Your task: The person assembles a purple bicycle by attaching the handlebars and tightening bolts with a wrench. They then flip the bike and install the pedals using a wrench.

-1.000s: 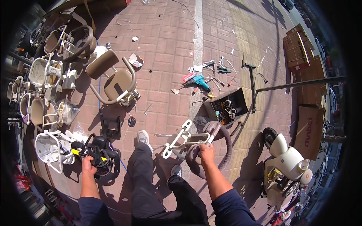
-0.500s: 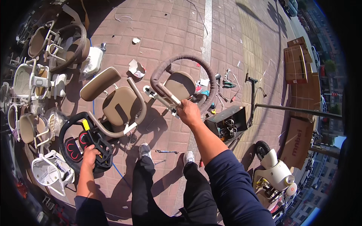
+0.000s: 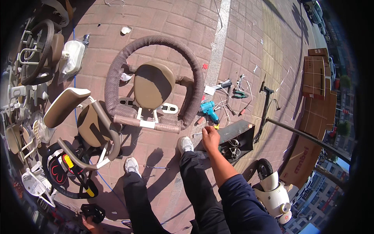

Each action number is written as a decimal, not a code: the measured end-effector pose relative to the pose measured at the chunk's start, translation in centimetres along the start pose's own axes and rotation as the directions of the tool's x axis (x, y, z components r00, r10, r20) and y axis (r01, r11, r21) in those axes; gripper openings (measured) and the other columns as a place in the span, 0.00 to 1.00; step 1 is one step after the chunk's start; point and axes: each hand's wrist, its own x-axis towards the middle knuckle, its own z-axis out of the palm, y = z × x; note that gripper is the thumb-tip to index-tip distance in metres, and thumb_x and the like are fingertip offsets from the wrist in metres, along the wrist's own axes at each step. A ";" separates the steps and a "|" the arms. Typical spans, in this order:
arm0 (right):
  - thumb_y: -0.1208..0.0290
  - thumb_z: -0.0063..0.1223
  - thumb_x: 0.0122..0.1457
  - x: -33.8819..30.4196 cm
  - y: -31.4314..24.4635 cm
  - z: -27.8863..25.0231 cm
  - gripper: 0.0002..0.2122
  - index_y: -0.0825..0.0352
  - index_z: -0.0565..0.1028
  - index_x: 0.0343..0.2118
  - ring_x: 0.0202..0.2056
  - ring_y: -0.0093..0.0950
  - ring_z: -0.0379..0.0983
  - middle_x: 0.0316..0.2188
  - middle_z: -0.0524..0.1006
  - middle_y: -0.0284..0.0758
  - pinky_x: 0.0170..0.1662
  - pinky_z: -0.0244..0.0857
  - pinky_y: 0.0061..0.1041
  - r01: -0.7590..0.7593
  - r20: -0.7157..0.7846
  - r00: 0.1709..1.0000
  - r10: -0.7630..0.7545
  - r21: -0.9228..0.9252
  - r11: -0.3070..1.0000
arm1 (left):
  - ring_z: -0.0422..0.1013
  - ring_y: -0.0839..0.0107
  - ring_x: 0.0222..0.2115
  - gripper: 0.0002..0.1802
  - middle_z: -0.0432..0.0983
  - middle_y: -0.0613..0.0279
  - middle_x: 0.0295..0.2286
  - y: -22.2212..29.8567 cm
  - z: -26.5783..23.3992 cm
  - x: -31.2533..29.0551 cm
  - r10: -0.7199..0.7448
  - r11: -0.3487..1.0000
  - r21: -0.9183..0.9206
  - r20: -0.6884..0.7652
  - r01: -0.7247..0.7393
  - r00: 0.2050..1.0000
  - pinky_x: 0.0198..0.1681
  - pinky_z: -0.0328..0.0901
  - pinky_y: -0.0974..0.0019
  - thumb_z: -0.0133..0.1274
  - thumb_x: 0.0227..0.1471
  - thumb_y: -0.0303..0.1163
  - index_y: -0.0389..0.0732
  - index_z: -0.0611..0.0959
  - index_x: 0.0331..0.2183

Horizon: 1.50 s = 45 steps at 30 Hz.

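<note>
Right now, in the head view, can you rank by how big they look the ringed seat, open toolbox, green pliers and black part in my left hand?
Largest to smallest:
Ringed seat
Open toolbox
Black part in your left hand
Green pliers

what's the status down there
Left hand at black bracket; right hand near toolbox, nothing visibly held. Ringed seat apart from both hands. Drill beyond right hand.

Hard, bright sunlight is flooding your brick pavement (image 3: pixel 175 23) and throwing dark, sharp-edged shadows, one darkening the brown cushion (image 3: pixel 152 93) at upper centre. The white vehicle (image 3: pixel 272 198) at lower right is gleaming. Your fisheye lens is warping the right-edge buildings (image 3: pixel 331 185), black is ringing the frame, and your left hand (image 3: pixel 91 225) is looking soft at lower left.
</note>
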 end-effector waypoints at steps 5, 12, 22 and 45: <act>0.64 0.56 0.57 14.1 2.6 4.4 0.14 0.67 0.77 0.42 0.42 0.48 0.76 0.40 0.80 0.48 0.44 0.70 0.43 0.309 0.229 0.946 -0.229 -0.425 0.851 | 0.77 0.61 0.35 0.24 0.78 0.55 0.33 -7.8 2.9 -2.1 -0.231 0.922 0.283 -0.152 0.266 0.961 0.36 0.72 0.60 0.52 0.41 0.30 0.38 0.80 0.45; 0.66 0.53 0.57 28.6 3.2 10.4 0.12 0.64 0.77 0.42 0.45 0.43 0.75 0.42 0.78 0.42 0.52 0.65 0.42 0.440 0.380 0.897 -0.227 -0.704 0.557 | 0.78 0.59 0.34 0.27 0.80 0.53 0.33 -14.4 2.5 -0.4 -0.510 0.593 0.659 -0.137 0.463 0.849 0.34 0.73 0.58 0.56 0.43 0.35 0.40 0.78 0.48; 0.68 0.52 0.52 21.6 4.8 2.4 0.08 0.61 0.79 0.33 0.43 0.34 0.74 0.35 0.77 0.34 0.62 0.54 0.46 0.726 0.357 0.624 -0.695 -0.593 0.348 | 0.80 0.57 0.32 0.32 0.82 0.51 0.32 -20.4 -2.5 -4.3 -0.683 0.345 0.835 -0.089 0.428 0.725 0.32 0.74 0.56 0.62 0.47 0.43 0.43 0.76 0.54; 0.73 0.70 0.53 -39.5 -36.2 -22.6 0.10 0.73 0.79 0.31 0.30 0.18 0.74 0.28 0.82 0.32 0.37 0.68 0.20 0.329 0.897 -0.150 -0.416 0.442 0.834 | 0.67 0.47 0.50 0.13 0.71 0.41 0.45 9.2 6.5 -31.4 0.406 0.888 -0.171 0.728 -0.426 0.553 0.51 0.62 0.56 0.55 0.42 0.29 0.29 0.75 0.29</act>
